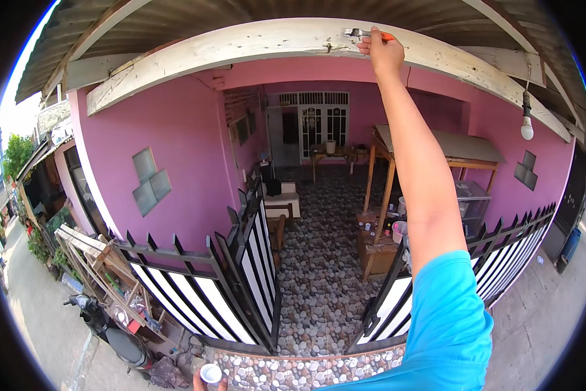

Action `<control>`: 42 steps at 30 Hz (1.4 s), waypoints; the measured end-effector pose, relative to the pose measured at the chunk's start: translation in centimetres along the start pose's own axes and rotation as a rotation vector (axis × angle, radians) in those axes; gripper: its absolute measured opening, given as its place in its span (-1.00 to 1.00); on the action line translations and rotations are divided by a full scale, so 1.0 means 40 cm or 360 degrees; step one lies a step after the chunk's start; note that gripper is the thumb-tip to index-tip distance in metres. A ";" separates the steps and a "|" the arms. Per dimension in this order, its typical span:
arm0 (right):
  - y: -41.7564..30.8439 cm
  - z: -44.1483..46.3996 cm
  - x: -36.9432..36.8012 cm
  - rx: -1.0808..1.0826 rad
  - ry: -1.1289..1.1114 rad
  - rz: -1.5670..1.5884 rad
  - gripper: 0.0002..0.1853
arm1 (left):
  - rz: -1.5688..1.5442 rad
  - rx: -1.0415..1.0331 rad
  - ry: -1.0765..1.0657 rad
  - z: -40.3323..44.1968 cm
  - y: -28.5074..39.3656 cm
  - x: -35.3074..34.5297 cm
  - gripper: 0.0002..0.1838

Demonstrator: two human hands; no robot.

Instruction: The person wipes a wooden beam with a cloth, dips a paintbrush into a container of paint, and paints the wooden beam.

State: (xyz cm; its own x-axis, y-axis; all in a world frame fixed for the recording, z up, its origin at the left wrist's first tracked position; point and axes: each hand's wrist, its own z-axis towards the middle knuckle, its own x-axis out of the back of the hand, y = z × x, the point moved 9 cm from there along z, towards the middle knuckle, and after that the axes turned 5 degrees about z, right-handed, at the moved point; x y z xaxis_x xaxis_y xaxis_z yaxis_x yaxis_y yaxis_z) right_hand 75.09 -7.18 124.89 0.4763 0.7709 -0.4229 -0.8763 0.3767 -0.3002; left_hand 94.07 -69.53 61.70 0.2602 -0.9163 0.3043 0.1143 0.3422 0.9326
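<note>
Raised at the top of the view, my right hand (383, 52) is closed round the orange handle of a paintbrush (356, 32). The brush's bristle end points left and lies against the long white beam (267, 40), which has dark specks and chipped spots. Low at the bottom edge, my left hand (222, 383) holds a small white cup (210, 373), its round opening facing up. Only some fingertips of that hand show beside the cup.
Below the beam stand black-and-white metal gates (257, 260) with pointed tops. A light bulb (527, 127) hangs at the right. A wooden table (436, 144) stands inside the porch. At the lower left are a motorbike (126, 345) and wooden frames (87, 244).
</note>
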 end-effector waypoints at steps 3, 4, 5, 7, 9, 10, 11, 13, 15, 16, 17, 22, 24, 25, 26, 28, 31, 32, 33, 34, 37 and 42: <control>0.022 0.029 -0.005 0.0026 -0.0003 -0.0085 -0.68 | 0.0135 -0.0018 -0.0022 0.008 -0.008 -0.003 -0.33; 0.024 0.039 0.004 0.0063 0.0023 -0.0121 -0.71 | 0.0276 -0.0033 -0.0051 0.013 -0.009 -0.005 -0.32; 0.024 0.051 0.018 0.0063 0.0023 -0.0120 -0.71 | 0.0277 -0.0033 -0.0051 0.015 -0.016 -0.003 -0.32; -0.006 0.073 0.073 0.0181 0.0132 -0.0578 -0.69 | 0.0219 -0.0039 -0.0070 0.021 -0.028 -0.006 -0.31; -0.062 0.087 0.125 0.0322 0.0233 -0.0973 -0.67 | 0.0191 -0.0022 -0.0072 0.021 -0.027 -0.004 -0.31; -0.102 0.083 0.136 0.0471 0.0334 -0.1349 -0.65 | 0.0161 -0.0010 -0.0056 0.019 -0.028 -0.001 -0.30; -0.111 0.079 0.142 0.0479 0.0332 -0.1352 -0.65 | 0.0154 -0.0011 -0.0059 0.019 -0.030 -0.001 -0.30; -0.135 0.068 0.131 0.0612 0.0366 -0.1597 -0.63 | 0.0118 -0.0044 -0.0036 0.023 -0.031 0.005 -0.28; -0.117 0.050 0.083 0.0706 0.0303 -0.1634 -0.65 | 0.0130 -0.0045 -0.0032 0.025 -0.031 0.009 -0.28; -0.099 0.038 0.038 0.0702 0.0230 -0.1659 -0.66 | 0.0125 -0.0070 -0.0020 0.025 -0.044 0.009 -0.28; -0.088 0.021 -0.009 0.0695 0.0155 -0.1687 -0.66 | 0.0122 -0.0094 -0.0011 0.023 -0.048 0.008 -0.28; -0.073 -0.073 -0.209 0.0698 -0.0037 -0.1373 -0.65 | 0.0101 0.0005 -0.0034 0.012 -0.048 0.001 -0.28; -0.072 -0.095 -0.259 0.0649 -0.0150 -0.1169 -0.66 | 0.0140 -0.0014 -0.0021 0.008 -0.053 0.000 -0.29; -0.057 -0.087 -0.264 0.0647 -0.0146 -0.1168 -0.66 | 0.0144 -0.0017 -0.0020 0.007 -0.058 -0.002 -0.29; -0.041 -0.077 -0.262 0.0597 -0.0146 -0.0965 -0.64 | 0.0134 -0.0027 -0.0019 0.005 -0.061 -0.001 -0.29; -0.031 -0.063 -0.238 0.0549 -0.0139 -0.0768 -0.63 | 0.0125 -0.0043 -0.0024 0.007 -0.048 0.000 -0.29; 0.002 -0.013 -0.130 0.0206 -0.0062 -0.0466 -0.62 | 0.0172 -0.0007 -0.0014 0.010 -0.020 -0.004 -0.28; 0.013 0.013 -0.082 0.0246 0.0000 -0.0418 -0.63 | 0.0161 0.0017 -0.0032 0.011 -0.023 -0.008 -0.27; 0.013 0.034 -0.032 0.0266 0.0048 -0.0525 -0.63 | 0.0153 0.0040 -0.0048 0.014 -0.026 -0.011 -0.27; 0.009 0.054 0.020 0.0285 0.0096 -0.0631 -0.63 | 0.0153 0.0038 -0.0053 0.016 -0.028 -0.010 -0.27; -0.052 0.090 0.159 0.0368 0.0255 -0.1129 -0.64 | 0.0172 0.0041 -0.0097 0.021 -0.054 -0.016 -0.27; -0.140 0.056 0.190 0.0732 0.0350 -0.1698 -0.67 | 0.0048 -0.0054 -0.0130 0.029 -0.102 -0.016 -0.26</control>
State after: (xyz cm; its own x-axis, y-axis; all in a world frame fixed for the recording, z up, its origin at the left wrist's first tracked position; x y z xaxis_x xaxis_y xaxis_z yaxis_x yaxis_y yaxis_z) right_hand 83.46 -2.29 125.26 0.9456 -0.1335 -0.2966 0.0498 0.9606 -0.2734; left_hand 92.31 -70.60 57.91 0.1854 -0.9189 0.3481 0.1407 0.3754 0.9161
